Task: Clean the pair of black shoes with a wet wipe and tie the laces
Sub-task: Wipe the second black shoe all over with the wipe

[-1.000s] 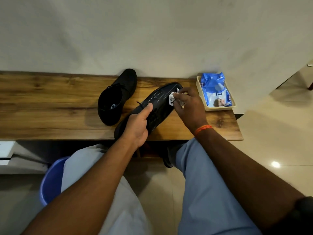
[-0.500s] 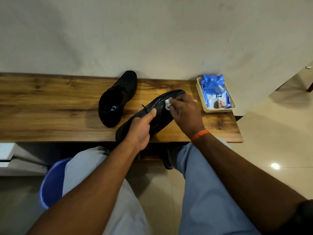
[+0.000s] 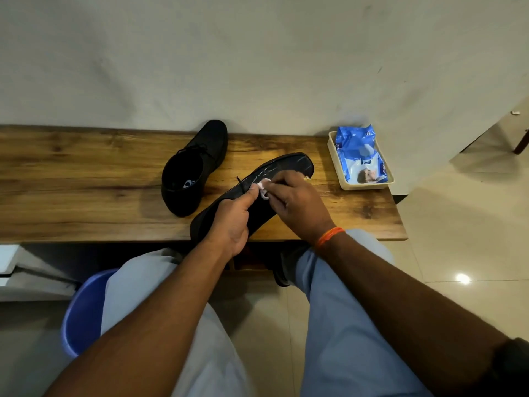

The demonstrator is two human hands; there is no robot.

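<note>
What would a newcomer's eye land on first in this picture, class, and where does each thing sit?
First, the black shoe turned sole-up at the middle of the wooden bench: the left hand grips it while the right hand presses a white wet wipe to the sole. Next, the blue wipes packet in a cream tray at the bench's right end, and the second shoe upright on the left.

A wooden bench (image 3: 86,179) runs along the wall. A black shoe (image 3: 194,167) sits upright on it near the middle. To that shoe's right, at the bench's far end, rests a cream tray (image 3: 333,151) holding a blue wipes pack (image 3: 359,153).
</note>
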